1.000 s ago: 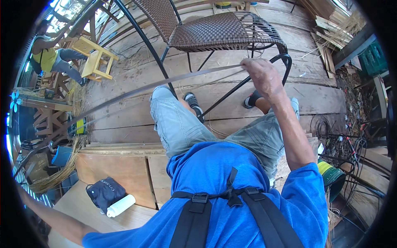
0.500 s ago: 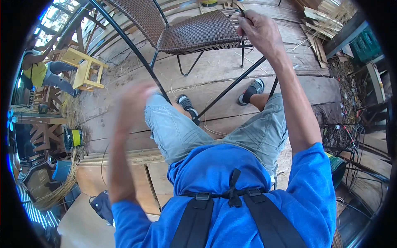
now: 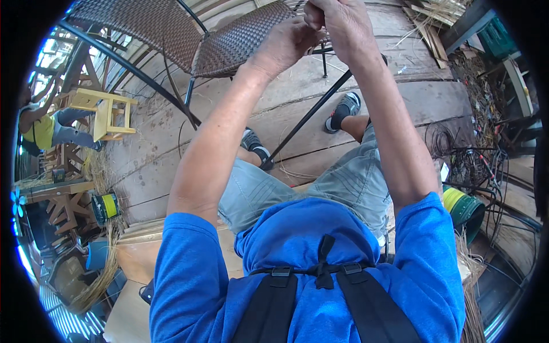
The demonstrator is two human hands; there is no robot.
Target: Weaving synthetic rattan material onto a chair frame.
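A chair with a brown woven seat (image 3: 237, 47) and woven backrest (image 3: 140, 26) on a dark metal frame stands in front of me. My left hand (image 3: 287, 47) is at the seat's right edge, fingers pinched together. Touching or nearly touching it, my right hand (image 3: 345, 30) is closed, with its fingers bent toward the left ones. Whatever they hold between them is too small and hidden to make out. A thin dark strand (image 3: 167, 71) loops down past the backrest beside the frame's leg.
Dark frame tubes cross between my legs. At left, another person (image 3: 43, 128) is beside a yellow wooden stool (image 3: 108, 114). A green-yellow bucket (image 3: 106, 207) stands below them. Wood strips (image 3: 426, 37) lie at the upper right, coiled wire (image 3: 440, 140) and another green bucket (image 3: 466, 214) at right.
My left hand has swung up from the left, where it was blurred, to meet the right hand at the seat's edge. In the picture, the chair has shifted left and up.
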